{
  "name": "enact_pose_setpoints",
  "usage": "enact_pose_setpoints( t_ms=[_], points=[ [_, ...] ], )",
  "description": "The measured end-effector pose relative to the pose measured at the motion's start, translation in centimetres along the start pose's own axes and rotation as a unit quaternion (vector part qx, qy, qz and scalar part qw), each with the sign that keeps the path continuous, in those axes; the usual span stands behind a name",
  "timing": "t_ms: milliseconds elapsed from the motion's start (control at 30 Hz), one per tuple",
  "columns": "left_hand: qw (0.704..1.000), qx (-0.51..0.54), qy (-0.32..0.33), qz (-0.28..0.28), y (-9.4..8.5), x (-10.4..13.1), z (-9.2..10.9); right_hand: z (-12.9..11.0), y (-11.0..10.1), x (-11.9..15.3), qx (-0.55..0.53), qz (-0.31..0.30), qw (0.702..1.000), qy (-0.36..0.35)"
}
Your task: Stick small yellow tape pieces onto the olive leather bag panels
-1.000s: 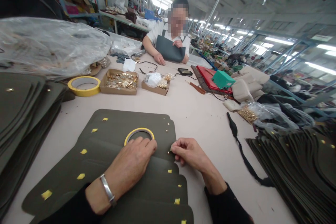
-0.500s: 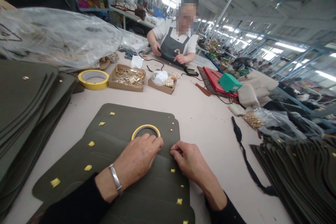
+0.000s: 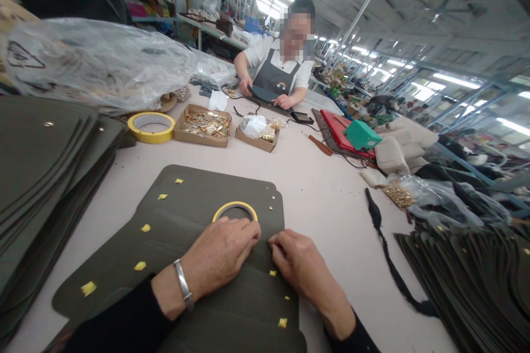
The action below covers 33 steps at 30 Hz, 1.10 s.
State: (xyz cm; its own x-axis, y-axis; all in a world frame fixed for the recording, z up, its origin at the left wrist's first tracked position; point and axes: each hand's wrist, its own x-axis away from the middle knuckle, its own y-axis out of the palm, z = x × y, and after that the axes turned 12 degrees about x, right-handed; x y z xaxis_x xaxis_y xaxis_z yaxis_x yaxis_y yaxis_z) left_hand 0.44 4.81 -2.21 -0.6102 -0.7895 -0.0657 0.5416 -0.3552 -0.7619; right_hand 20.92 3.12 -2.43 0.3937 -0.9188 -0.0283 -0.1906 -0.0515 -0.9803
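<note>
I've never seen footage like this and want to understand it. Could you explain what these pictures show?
There is no machine: these are one person's bare hands, and every picture comes from a camera worn on that person's head, looking forward and down. On the pale table lie overlapping dark olive pieces dotted with small yellow patches. The left hand has a yellow tape ring in its grip; the right hand has its fingers bent together at the pieces' right edge; whether they hold anything is hidden. Farther off are a box of gold-coloured metal parts and another person.
</note>
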Motion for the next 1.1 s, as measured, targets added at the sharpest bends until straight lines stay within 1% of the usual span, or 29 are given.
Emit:
enact_pose_setpoints(
  t_ms=[100,167,233,300,333,433,467,500,533,600,633,667,733,833,933,1100],
  points=[
    [1.000,0.022,0.009,-0.005,-0.1,0.0,0.0,-0.5,0.2,-0.8,-0.018,-0.031,0.996,0.083],
    [0.999,0.037,0.014,-0.007,-0.2,0.1,0.1,-0.7,0.0,-1.0,-0.036,-0.043,0.991,0.120],
    [0.998,0.054,0.024,-0.007,-0.4,0.1,0.2,-0.8,-0.3,-1.0,-0.045,-0.040,0.988,0.145],
    [0.997,0.066,0.036,-0.002,-0.6,0.1,0.3,-0.6,-0.7,-0.8,-0.059,-0.049,0.987,0.143],
    [0.997,0.069,0.040,0.000,-0.7,0.1,0.4,-0.3,-0.9,-0.7,-0.076,-0.065,0.986,0.131],
    [0.997,0.060,0.046,0.009,-0.5,0.0,0.2,0.5,-1.7,-0.4,-0.149,-0.142,0.976,0.073],
    [0.997,0.058,0.052,0.017,-0.4,0.0,0.1,0.7,-1.9,-0.3,-0.170,-0.147,0.973,0.060],
    [0.996,0.060,0.060,0.026,-0.2,0.1,-0.1,0.8,-2.1,-0.4,-0.189,-0.128,0.972,0.057],
    [0.994,0.068,0.070,0.039,-0.1,0.1,-0.2,0.9,-2.2,-0.4,-0.207,-0.088,0.972,0.061],
    [0.989,0.095,0.091,0.065,0.1,0.2,-0.4,0.6,-2.3,-0.6,-0.247,0.021,0.966,0.070],
    [0.986,0.108,0.098,0.079,0.2,0.3,-0.5,0.3,-2.3,-0.8,-0.264,0.065,0.960,0.065],
    [0.984,0.117,0.104,0.086,0.2,0.3,-0.5,0.0,-2.3,-0.9,-0.277,0.094,0.955,0.050],
    [0.983,0.117,0.112,0.091,0.2,0.4,-0.4,-0.6,-2.2,-1.0,-0.278,0.123,0.953,0.001],
    [0.987,0.104,0.088,0.084,0.2,0.3,-0.1,-1.2,-1.9,-1.0,-0.252,0.155,0.954,-0.050],
    [0.990,0.104,0.057,0.082,0.3,0.3,0.2,-1.3,-1.5,-0.9,-0.217,0.175,0.958,-0.065],
    [0.989,0.118,0.053,0.074,0.6,0.3,0.4,-1.2,-0.6,-0.8,-0.158,0.210,0.961,-0.090]
  ],
)
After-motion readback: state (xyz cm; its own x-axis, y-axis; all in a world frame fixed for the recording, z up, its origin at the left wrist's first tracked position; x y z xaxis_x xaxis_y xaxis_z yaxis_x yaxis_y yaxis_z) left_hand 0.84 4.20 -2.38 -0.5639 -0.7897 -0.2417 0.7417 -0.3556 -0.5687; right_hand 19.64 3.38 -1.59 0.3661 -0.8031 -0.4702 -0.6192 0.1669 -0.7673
